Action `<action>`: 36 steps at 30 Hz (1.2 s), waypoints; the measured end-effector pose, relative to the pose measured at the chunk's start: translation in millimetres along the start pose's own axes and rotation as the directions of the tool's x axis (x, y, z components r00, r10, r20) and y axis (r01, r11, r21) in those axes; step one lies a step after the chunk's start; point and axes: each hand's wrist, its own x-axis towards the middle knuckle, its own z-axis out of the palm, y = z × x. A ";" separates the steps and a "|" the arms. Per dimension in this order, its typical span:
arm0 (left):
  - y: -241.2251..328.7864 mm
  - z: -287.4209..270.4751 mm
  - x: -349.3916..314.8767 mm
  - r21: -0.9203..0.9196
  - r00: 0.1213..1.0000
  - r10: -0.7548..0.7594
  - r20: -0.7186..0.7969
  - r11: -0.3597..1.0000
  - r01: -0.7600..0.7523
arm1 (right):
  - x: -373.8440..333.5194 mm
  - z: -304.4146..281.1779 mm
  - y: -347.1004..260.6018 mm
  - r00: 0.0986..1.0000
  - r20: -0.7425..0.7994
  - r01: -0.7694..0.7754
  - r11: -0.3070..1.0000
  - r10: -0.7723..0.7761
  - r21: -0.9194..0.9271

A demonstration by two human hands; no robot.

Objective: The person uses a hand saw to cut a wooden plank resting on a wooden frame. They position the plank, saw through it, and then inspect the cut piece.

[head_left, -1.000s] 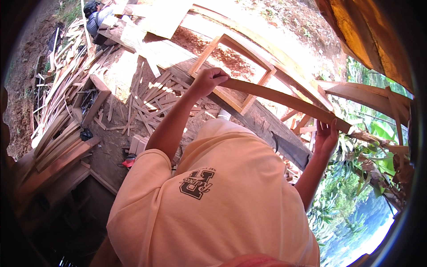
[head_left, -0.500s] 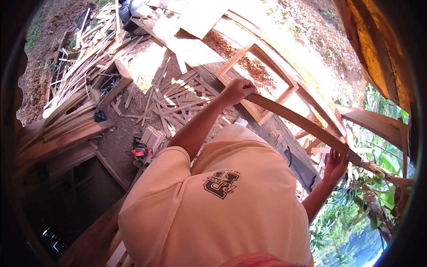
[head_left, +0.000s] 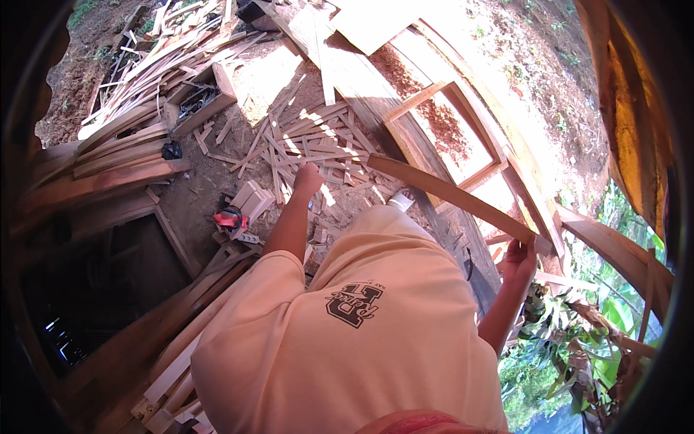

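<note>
plank (head_left: pixel 450 194) is clamped by right fingers (head_left: pixel 514 251) near one end, left fingers (head_left: pixel 309 173) curled off the other

plank (head_left: pixel 457 197): smooth matt wood | frame (head_left: pixel 416 101): wood | shirt (head_left: pixel 361 369): matt cloth

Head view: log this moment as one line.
left hand: apart from plank, seen against wood scraps | right hand: holding plank near its right end | wooden frame: beyond plank

From head height, the fisheye looked steeply down, the peach shirt (head_left: pixel 289 362) close at six o'clock, the wooden bench (head_left: pixel 361 79) farther off toward twelve (straight edges bowed near the rim)
</note>
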 end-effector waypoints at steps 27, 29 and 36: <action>97.5 0.9 224.1 -0.789 0.863 -0.325 0.388 0.367 0.493 | -85.5 -83.0 -38.9 0.902 -0.411 0.133 0.991 -0.133 -0.028; 122.9 -35.7 210.7 -0.846 0.870 -0.197 0.453 0.214 0.489 | -70.7 -42.4 -43.3 0.917 -0.356 0.173 0.983 -0.182 -0.057; 157.7 -141.7 115.0 -0.788 0.787 0.144 0.600 0.279 0.549 | 47.1 73.1 -80.7 0.990 0.021 0.139 0.970 -0.137 -0.198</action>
